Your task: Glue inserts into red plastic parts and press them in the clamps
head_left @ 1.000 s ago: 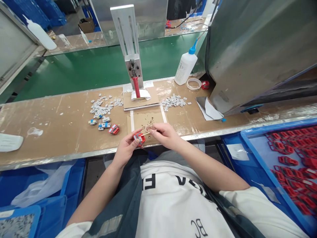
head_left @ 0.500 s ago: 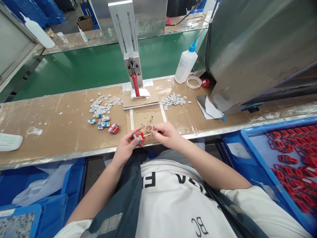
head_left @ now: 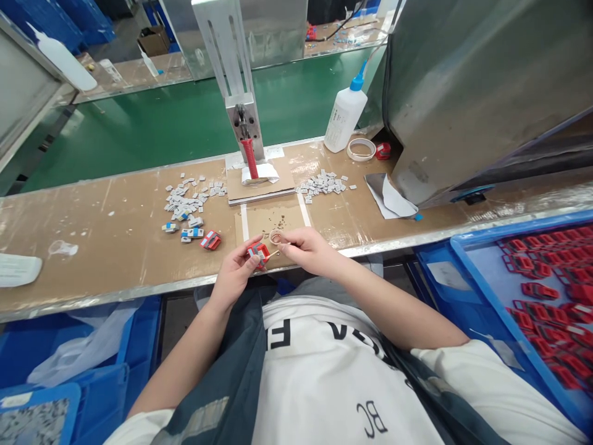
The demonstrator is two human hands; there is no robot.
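My left hand [head_left: 235,270] is closed round a red and grey plastic toy car [head_left: 258,253], gripping it just over the table's front edge. My right hand [head_left: 309,248] pinches a thin pale stick [head_left: 274,254], whose far end meets or nearly meets the right side of the car. Just beyond my right fingertips stands a small round cup [head_left: 277,237] with brownish contents. Another red car [head_left: 211,240] lies on the table left of my left hand. Near it are several grey and blue pieces [head_left: 191,233].
A press with a red handle [head_left: 249,159] stands behind my hands, between piles of small grey pieces [head_left: 185,199]. Further right are a white bottle [head_left: 345,117], a tape roll [head_left: 361,150] and a metal housing [head_left: 463,93]. A blue bin [head_left: 482,296] holds many red cars.
The view has shifted slightly. Both hands keep their holds on the car and stick, and the stick's angle at the car has changed a little.
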